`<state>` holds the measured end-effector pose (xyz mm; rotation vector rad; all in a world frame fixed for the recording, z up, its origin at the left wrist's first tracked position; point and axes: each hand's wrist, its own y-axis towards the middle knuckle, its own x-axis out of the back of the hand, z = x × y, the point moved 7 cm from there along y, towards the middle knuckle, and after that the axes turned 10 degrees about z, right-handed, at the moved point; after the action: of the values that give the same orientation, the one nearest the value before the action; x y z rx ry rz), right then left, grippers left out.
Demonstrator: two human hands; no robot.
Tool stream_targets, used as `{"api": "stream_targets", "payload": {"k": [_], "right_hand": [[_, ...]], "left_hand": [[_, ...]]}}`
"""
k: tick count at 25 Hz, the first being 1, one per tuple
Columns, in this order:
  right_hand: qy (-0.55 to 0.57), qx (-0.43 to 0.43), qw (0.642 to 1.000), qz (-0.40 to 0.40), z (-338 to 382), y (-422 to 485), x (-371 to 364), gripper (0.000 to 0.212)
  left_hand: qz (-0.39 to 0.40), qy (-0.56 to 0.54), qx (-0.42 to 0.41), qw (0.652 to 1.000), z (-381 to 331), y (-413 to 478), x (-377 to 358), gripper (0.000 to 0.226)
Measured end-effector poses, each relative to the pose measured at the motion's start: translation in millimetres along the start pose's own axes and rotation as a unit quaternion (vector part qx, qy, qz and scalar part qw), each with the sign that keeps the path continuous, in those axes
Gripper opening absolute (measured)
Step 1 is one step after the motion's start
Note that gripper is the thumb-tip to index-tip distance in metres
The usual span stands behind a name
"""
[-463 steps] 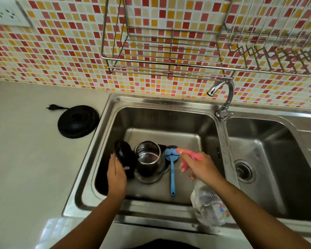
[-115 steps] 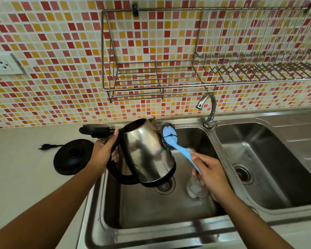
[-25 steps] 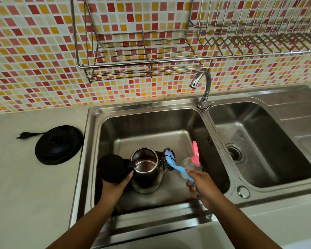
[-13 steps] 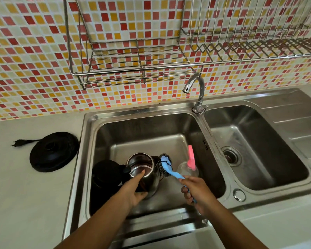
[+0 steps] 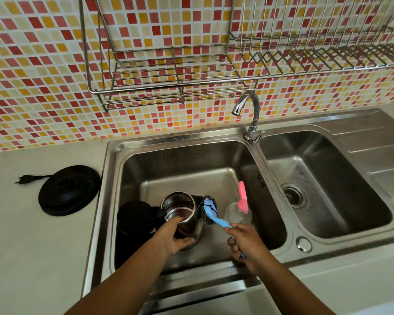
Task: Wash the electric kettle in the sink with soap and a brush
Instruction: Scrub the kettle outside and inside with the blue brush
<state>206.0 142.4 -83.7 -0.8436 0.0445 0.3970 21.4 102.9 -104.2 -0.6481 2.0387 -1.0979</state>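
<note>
**Brush head at the kettle's right wall, mouth facing up**

The steel electric kettle [image 5: 180,206] stands upright in the left basin of the sink [image 5: 191,142], lower centre of the frame. Its long axis is vertical, its mouth opens upward, and its black lid [image 5: 134,219] hangs out to the left. Your left hand [image 5: 175,237] grips the near rim, fingers dipped inside and thumb on the outer wall. Your right hand [image 5: 246,243] is wrapped round the blue handle of the brush [image 5: 214,218]. The brush slants up-left so its scourer head touches the kettle's right side (the pink-triggered spray bottle [image 5: 238,215] stands just beside it). To scrub inside, you would likely lift the head over the rim and point it down.
</note>
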Motion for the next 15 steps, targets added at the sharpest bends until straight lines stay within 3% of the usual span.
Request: {"api": "stream_targets", "payload": {"k": [8, 12, 15], "right_hand": [[-0.056, 0.033, 0.998, 0.005, 7, -10, 6, 0.017], [-0.122, 0.130, 0.984, -0.006, 30, -21, 4, 0.014], [-0.162, 0.190, 0.968, -0.016, 42, -29, 9, 0.015]], "left_hand": [[0.018, -0.034, 0.030, 0.999, -4, 1, 26, 0.040], [0.086, -0.073, 0.056, 0.992, -14, -3, 32, 0.061], [0.161, -0.069, 0.051, 0.983, -29, -16, 21, 0.045]]}}
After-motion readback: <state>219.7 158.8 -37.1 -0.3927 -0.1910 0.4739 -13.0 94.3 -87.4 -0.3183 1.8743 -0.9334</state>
